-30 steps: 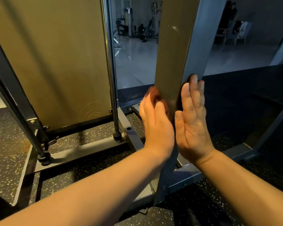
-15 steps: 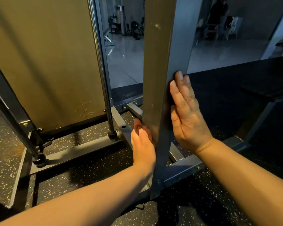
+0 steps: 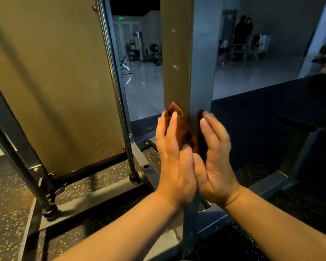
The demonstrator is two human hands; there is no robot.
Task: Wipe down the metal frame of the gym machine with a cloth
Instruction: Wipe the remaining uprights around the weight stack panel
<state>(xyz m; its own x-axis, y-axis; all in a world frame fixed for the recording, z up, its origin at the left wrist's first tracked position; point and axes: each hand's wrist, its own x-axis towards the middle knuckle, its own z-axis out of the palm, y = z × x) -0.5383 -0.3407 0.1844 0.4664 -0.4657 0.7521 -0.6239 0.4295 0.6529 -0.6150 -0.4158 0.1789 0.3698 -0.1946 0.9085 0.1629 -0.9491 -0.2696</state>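
The cloth has been raised up the post, pressed against it by the flat left hand; the right hand is laid flat opposite.

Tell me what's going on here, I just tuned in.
A person is wiping the upright metal post of a gym machine. The left hand presses a reddish-brown cloth against the post's left face with fairly straight fingers. The right hand is flat and open alongside the right face, apparently steadying. Both hands sit low on the post, somewhat above the base frame on the rubber floor.
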